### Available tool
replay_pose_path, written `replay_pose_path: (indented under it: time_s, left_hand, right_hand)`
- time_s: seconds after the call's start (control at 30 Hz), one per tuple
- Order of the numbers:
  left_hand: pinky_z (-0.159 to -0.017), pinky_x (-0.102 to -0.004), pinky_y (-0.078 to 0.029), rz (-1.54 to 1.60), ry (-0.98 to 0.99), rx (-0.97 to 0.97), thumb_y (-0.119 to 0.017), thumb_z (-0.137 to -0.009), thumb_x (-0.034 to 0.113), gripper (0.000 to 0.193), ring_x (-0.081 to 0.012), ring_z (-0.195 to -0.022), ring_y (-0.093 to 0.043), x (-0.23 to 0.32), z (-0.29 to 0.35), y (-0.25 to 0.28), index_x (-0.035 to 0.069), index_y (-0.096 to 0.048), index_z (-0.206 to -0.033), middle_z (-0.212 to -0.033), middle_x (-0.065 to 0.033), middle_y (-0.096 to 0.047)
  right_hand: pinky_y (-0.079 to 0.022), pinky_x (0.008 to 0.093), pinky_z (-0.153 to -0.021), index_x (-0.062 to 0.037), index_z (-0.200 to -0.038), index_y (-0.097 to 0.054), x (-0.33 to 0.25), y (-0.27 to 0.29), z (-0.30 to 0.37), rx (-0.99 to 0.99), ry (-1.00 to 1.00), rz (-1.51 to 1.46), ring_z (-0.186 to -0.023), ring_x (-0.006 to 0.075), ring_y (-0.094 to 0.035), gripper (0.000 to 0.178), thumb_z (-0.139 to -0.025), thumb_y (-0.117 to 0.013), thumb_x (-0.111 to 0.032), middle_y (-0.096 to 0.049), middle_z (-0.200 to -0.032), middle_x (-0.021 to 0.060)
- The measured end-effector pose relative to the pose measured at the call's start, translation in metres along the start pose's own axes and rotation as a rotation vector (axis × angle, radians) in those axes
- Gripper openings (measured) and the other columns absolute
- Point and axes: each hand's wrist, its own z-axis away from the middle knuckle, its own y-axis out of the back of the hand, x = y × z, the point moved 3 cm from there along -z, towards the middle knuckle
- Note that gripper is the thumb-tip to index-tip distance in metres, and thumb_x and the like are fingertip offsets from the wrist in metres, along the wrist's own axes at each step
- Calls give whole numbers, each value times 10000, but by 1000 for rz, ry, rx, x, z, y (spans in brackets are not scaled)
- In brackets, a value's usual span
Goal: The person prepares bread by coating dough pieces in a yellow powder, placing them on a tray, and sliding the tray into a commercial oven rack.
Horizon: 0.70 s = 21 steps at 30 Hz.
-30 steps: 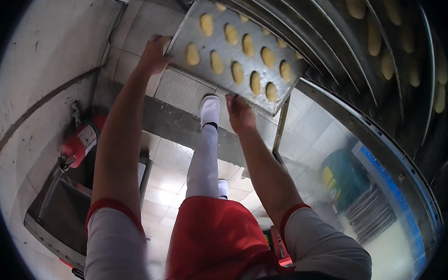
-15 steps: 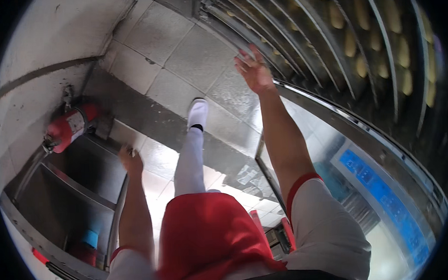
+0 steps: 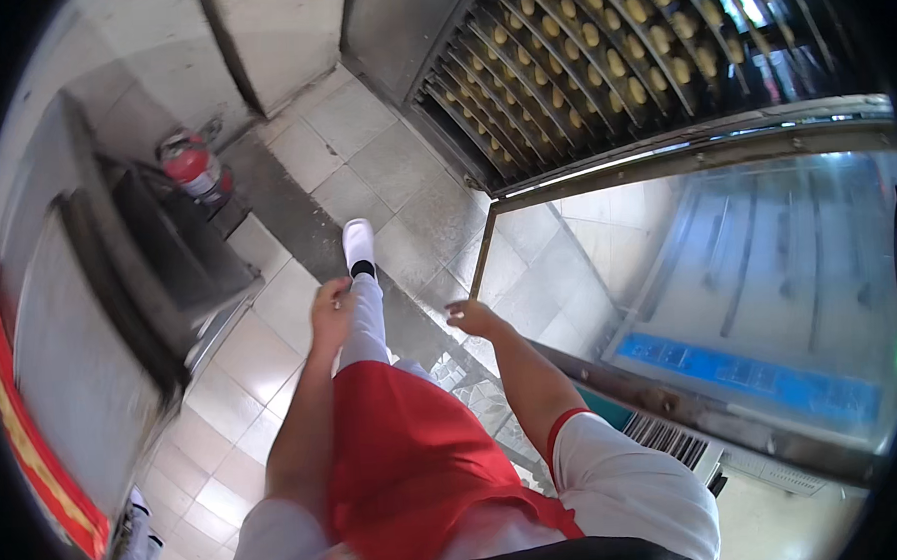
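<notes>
My left hand (image 3: 332, 313) hangs in front of my left thigh with its fingers curled. A small pale spot shows at the fingers, too small to name. My right hand (image 3: 475, 320) is beside the free edge of an open glass door (image 3: 758, 256), fingers partly spread and nothing seen in them. Whether it touches the metal door frame (image 3: 483, 246) I cannot tell. Beyond the door stands a tall metal cabinet (image 3: 398, 32), its stacked trays (image 3: 579, 49) carrying many small oval yellow dough pieces.
A red fire extinguisher (image 3: 191, 167) stands by the left wall. Near it are a dark metal stand (image 3: 182, 252) and a grey panel (image 3: 76, 346) with a red edge. My white shoe (image 3: 359, 246) steps on the tiled floor (image 3: 353, 144). Another person's leg (image 3: 138, 554) shows at the lower left.
My right hand has come back from the cabinet front to the door's edge. My left hand has swung inward before my thigh. My view has turned, showing more of the trays and door.
</notes>
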Motion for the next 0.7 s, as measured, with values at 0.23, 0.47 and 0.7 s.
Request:
replay_pose_path:
  time_s: [0.23,0.47,0.7]
  left_hand:
    - [-1021,-406,-532,25,-188,-518,-748,-941,198,371,-302,-1181,-676,171,230,102,49,-681,-1274,-1237,-165,-684]
    - [-1046,-409,-522,39,-256,-265,-761,-966,175,417,-257,-1222,-660,238,298,348,37,-627,-1337,-1304,-122,-684]
    - [-1051,-386,-525,134,-452,289,-738,-986,190,468,-220,-1199,-657,202,342,651,26,-599,-1401,-1332,-112,-656]
  right_hand:
    - [-487,391,-1108,-54,-1381,-678,35,-85,197,-69,-25,146,-1296,318,-648,626,-890,-694,-443,-672,-1391,211]
    - [-533,306,-625,-56,-1387,-643,-71,-155,235,69,89,-464,-746,133,-670,446,-966,-694,-192,-742,-972,42]
    - [-473,344,-1091,35,-1442,-571,-545,-224,272,87,634,-524,-1256,215,-627,441,-1019,-651,-60,-652,-1384,167]
